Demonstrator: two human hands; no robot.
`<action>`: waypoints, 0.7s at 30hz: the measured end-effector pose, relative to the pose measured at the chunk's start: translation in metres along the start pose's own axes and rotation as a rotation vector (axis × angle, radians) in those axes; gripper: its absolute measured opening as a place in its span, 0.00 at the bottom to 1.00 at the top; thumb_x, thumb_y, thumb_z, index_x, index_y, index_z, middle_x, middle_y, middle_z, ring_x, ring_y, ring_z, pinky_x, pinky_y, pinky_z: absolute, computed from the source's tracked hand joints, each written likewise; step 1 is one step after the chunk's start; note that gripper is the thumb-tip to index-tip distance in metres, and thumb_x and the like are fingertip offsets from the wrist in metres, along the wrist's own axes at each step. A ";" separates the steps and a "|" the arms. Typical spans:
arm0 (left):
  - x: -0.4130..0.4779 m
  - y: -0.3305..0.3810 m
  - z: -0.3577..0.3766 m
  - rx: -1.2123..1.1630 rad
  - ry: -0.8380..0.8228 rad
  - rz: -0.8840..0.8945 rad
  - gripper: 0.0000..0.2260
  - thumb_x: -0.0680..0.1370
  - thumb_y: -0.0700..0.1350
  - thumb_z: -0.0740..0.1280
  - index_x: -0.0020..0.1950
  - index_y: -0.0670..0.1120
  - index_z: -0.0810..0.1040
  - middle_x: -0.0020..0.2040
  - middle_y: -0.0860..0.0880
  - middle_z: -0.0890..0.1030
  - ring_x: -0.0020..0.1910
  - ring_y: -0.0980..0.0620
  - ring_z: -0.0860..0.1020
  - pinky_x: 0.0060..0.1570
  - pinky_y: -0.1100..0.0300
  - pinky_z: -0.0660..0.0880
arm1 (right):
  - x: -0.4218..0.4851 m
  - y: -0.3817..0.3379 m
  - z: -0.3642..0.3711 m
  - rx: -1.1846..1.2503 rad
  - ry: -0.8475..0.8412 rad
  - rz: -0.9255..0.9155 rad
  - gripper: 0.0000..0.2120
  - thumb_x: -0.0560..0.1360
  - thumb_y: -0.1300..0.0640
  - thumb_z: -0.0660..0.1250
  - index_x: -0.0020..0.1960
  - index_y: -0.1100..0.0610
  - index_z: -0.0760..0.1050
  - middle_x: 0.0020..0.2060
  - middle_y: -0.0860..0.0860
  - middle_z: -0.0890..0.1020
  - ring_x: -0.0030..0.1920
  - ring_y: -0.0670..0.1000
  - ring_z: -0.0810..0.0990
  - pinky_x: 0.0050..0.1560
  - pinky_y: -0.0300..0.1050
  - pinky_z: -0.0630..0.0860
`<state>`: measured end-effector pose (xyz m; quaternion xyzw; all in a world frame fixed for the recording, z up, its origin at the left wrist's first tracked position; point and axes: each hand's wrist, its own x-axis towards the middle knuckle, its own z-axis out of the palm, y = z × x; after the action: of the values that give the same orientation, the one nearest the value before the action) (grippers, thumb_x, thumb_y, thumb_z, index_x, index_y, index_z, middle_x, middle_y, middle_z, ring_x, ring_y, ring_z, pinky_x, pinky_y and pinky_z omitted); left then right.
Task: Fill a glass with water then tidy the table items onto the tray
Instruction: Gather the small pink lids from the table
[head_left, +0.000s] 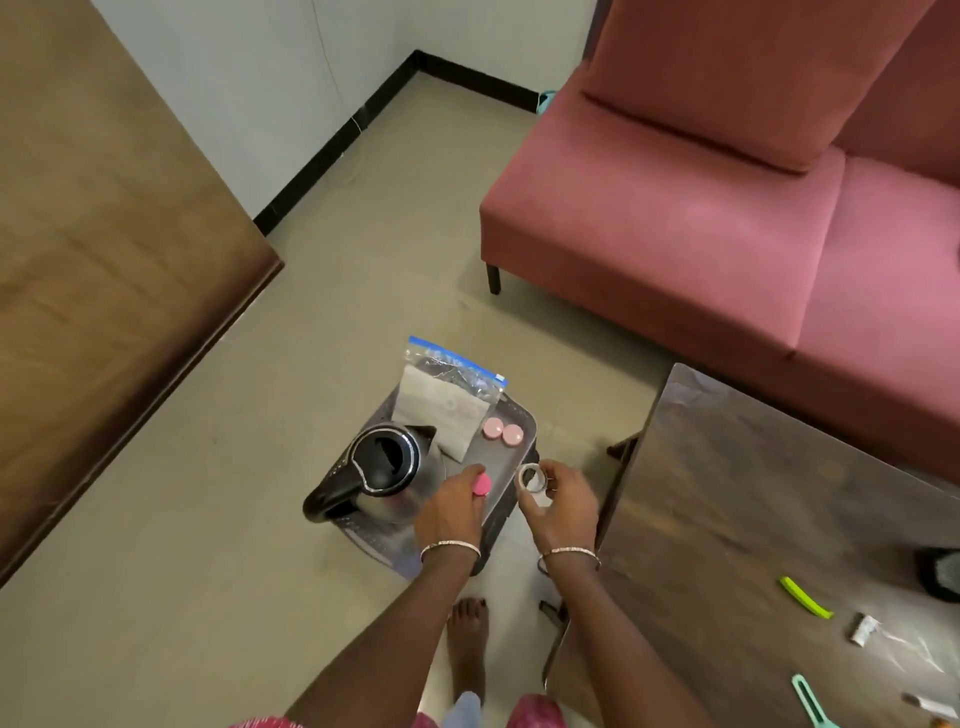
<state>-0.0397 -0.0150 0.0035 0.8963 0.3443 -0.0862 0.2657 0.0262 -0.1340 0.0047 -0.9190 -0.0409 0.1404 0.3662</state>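
- Bare foot on the floor was nearest, w/ both forearms reaching fwd above it.
- L grip pinched a pink lid over the tray, just beside the kettle.
- R grip curled round a small pale jar at the tray's right edge; lid and jar were near but apart.
- Tray sat on a low dark stand, just left of the surface corner.
- On tray: kettle, zip bag hanging over the far rim, two pink discs side by side.
- Progress, my read: tidying was under way, prob. past halfway. No filled glass showed anywhere, so couldn't tell if the water step was done.
- Left, likely: cap the jar, set it down, then clear the rest off the surface.
- On the surface, well apart from the tray: green comb, white tube, clear bag, teal tool, plus a dark object cut off by the frame.
- In the way: kettle filled most of the tray's left half and the zip bag the back, so free room was only near-right. Surface corner stood close to the R forearm. Sofa was behind, no obstacle.
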 end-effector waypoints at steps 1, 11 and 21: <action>0.008 0.000 0.005 0.006 -0.003 -0.011 0.13 0.81 0.50 0.60 0.65 0.59 0.72 0.54 0.49 0.82 0.51 0.45 0.81 0.41 0.55 0.75 | 0.008 0.002 0.005 -0.004 -0.013 0.001 0.13 0.69 0.56 0.76 0.52 0.56 0.80 0.46 0.52 0.82 0.47 0.54 0.80 0.48 0.47 0.76; 0.086 -0.008 0.077 0.082 -0.052 -0.137 0.12 0.81 0.56 0.57 0.64 0.60 0.70 0.51 0.48 0.82 0.49 0.43 0.82 0.38 0.55 0.72 | 0.069 0.039 0.069 -0.276 -0.016 -0.142 0.16 0.64 0.53 0.76 0.50 0.53 0.80 0.55 0.52 0.79 0.57 0.57 0.75 0.50 0.49 0.71; 0.114 -0.008 0.098 0.045 -0.057 -0.170 0.15 0.81 0.50 0.58 0.68 0.58 0.70 0.55 0.47 0.80 0.52 0.42 0.81 0.45 0.51 0.76 | 0.088 0.040 0.097 -0.472 -0.035 -0.094 0.17 0.65 0.52 0.76 0.53 0.49 0.81 0.65 0.52 0.75 0.67 0.58 0.70 0.57 0.53 0.68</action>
<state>0.0432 0.0024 -0.1208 0.8668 0.4094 -0.1418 0.2471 0.0818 -0.0831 -0.1097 -0.9736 -0.1216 0.1254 0.1468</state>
